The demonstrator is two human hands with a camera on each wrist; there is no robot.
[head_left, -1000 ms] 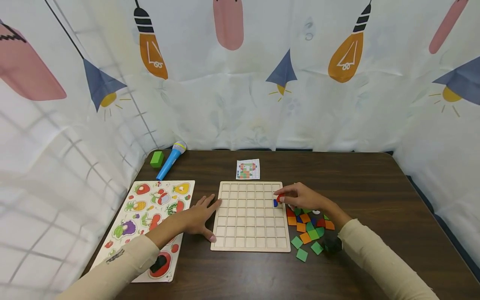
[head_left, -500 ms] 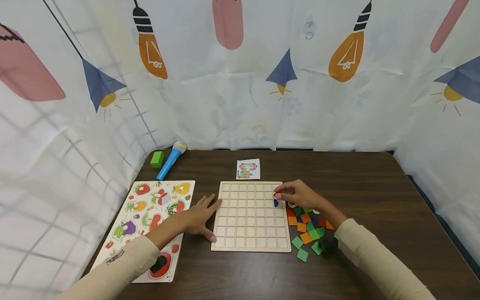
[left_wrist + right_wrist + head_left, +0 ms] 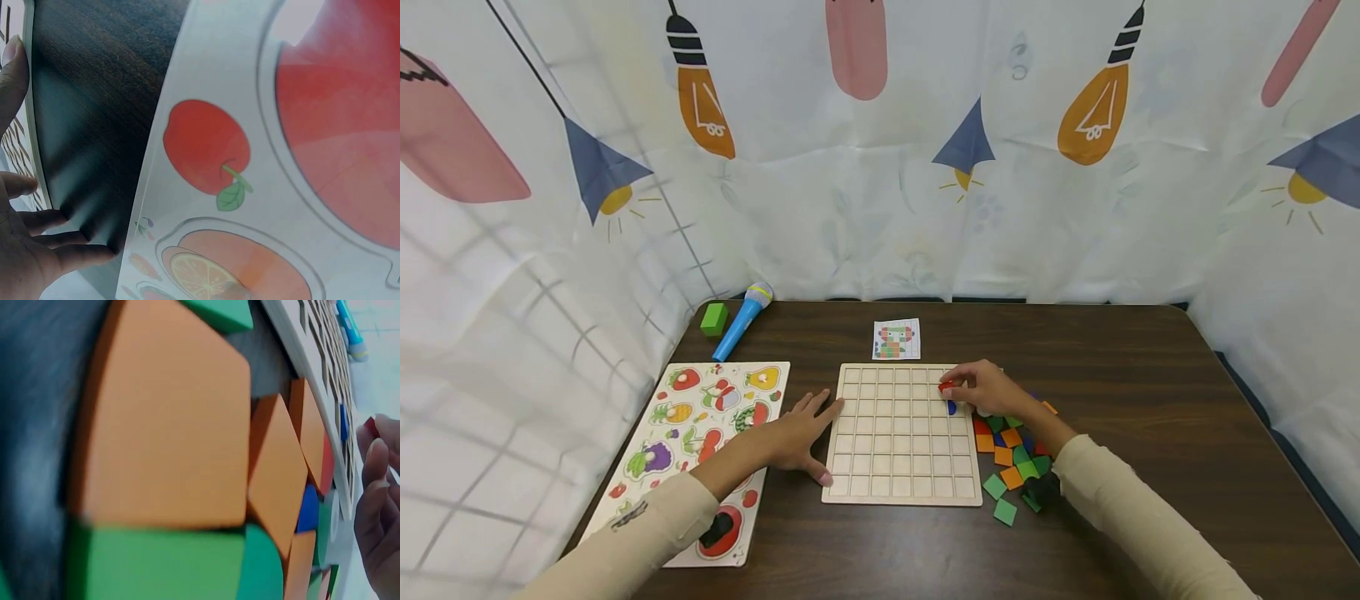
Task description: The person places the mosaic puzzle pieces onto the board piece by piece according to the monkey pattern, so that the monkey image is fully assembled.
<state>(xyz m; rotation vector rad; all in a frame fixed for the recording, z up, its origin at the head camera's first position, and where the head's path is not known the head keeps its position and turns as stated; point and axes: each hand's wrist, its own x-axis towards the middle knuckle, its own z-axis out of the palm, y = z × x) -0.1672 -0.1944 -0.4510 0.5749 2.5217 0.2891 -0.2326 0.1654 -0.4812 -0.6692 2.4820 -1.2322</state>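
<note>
In the head view a pale wooden grid board (image 3: 891, 433) lies flat on the table. My left hand (image 3: 797, 435), fingers spread, rests at its left edge; thumb and fingertips touch the rim, as the left wrist view also shows. Over the upper right cells, my right hand (image 3: 988, 392) pinches a small red tile (image 3: 946, 387) between thumb and fingers; its exact shape is mostly covered. Just below, a blue rounded tile (image 3: 952, 407) sits in a right-hand cell. In the right wrist view, the red tile (image 3: 371, 427) shows as a sliver between the fingertips.
Loose orange, green, red and blue tiles (image 3: 1011, 477) lie right of the board, partly under my right forearm. A pattern card (image 3: 896, 339) lies behind it. Leftward are a fruit puzzle board (image 3: 681, 414), a blue toy microphone (image 3: 741, 323) and a green block (image 3: 714, 319).
My right hand has moved slightly left across the board with the red tile, leaving the blue tile in its cell. The left hand has stayed in place.
</note>
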